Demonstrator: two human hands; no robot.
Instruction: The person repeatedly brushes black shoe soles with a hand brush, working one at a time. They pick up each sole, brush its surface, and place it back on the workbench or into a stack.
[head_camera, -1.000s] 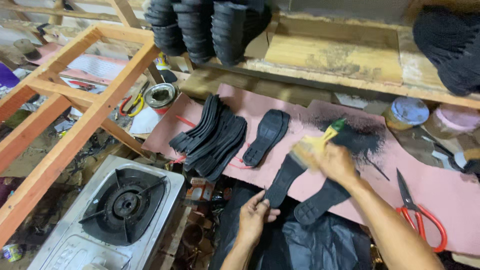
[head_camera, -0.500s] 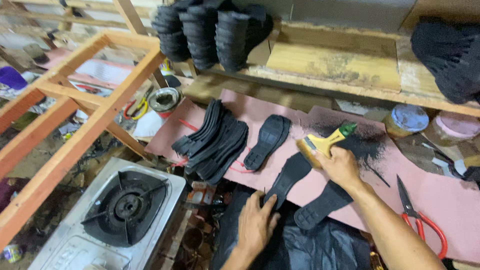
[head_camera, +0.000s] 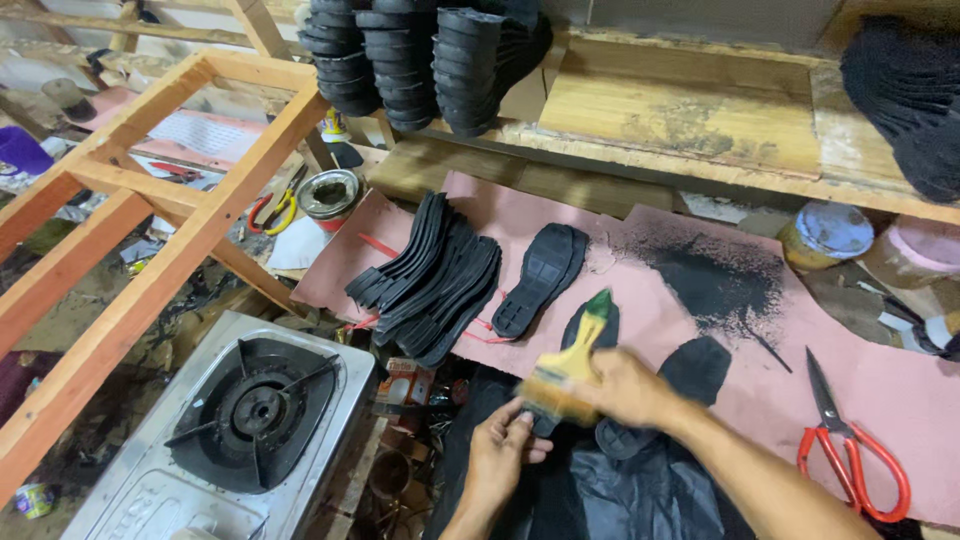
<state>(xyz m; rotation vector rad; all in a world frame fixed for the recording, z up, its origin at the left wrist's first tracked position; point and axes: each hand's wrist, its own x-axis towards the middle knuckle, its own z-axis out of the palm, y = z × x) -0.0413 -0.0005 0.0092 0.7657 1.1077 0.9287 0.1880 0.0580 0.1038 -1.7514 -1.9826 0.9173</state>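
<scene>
My right hand (head_camera: 628, 388) grips a paintbrush (head_camera: 566, 372) with a yellow handle and green tip, its bristles down over the near end of a black shoe sole (head_camera: 592, 326). My left hand (head_camera: 500, 450) pinches that sole's near end just under the bristles. A second black sole (head_camera: 692, 372) lies right of it, partly under my right hand. Another sole (head_camera: 545, 265) lies flat farther back on the pink sheet (head_camera: 880, 385). A fanned pile of black soles (head_camera: 432, 280) sits to the left.
Red-handled scissors (head_camera: 850, 450) lie at right on the sheet. A gas stove (head_camera: 250, 420) stands lower left beside a wooden frame (head_camera: 150, 230). Stacks of black soles (head_camera: 420, 60) rest on the back shelf. Two lidded jars (head_camera: 828, 235) stand at right; a black bag (head_camera: 640, 495) is below.
My right hand has drawn the brush down and toward me along the sole. My left hand has risen from the black bag to pinch the sole's near end.
</scene>
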